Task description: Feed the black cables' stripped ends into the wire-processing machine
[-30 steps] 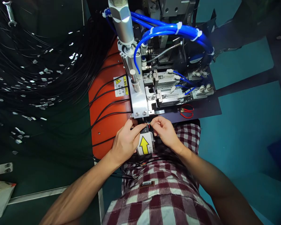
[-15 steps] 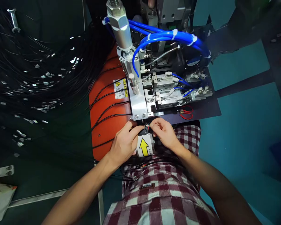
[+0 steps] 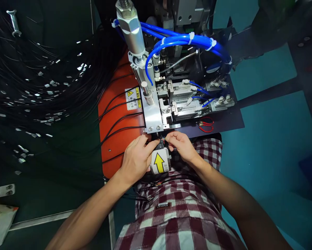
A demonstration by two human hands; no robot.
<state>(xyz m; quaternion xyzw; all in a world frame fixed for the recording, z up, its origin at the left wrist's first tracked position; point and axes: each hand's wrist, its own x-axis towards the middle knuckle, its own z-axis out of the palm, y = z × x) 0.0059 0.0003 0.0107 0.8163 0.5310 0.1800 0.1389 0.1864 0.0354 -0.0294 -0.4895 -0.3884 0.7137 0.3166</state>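
My left hand (image 3: 137, 157) is closed at the front of the machine, its thumb and index finger pinched at the left end of some thin coloured wires (image 3: 163, 140). From the other side my right hand (image 3: 181, 144) pinches the same wires between thumb and index finger, its other fingers curled in. Red and pale strands show in the small gap between the fingertips; their exact ends are too small to make out. Both hands work just below the silver press block (image 3: 153, 119). Beneath the fingertips sits a white-labelled part with a yellow arrow (image 3: 159, 162).
Black cables (image 3: 119, 128) cross the orange plate (image 3: 119, 146) on the left. Many cables with shiny ends (image 3: 75, 69) lie on the dark green surface, near a wrench (image 3: 14, 23). Blue air hoses (image 3: 194, 39) arch over the machine. Red-handled cutters (image 3: 207, 125) lie at right.
The view has shifted very slightly. Both hands keep almost the same pose at the wires; nothing has visibly been let go or picked up.
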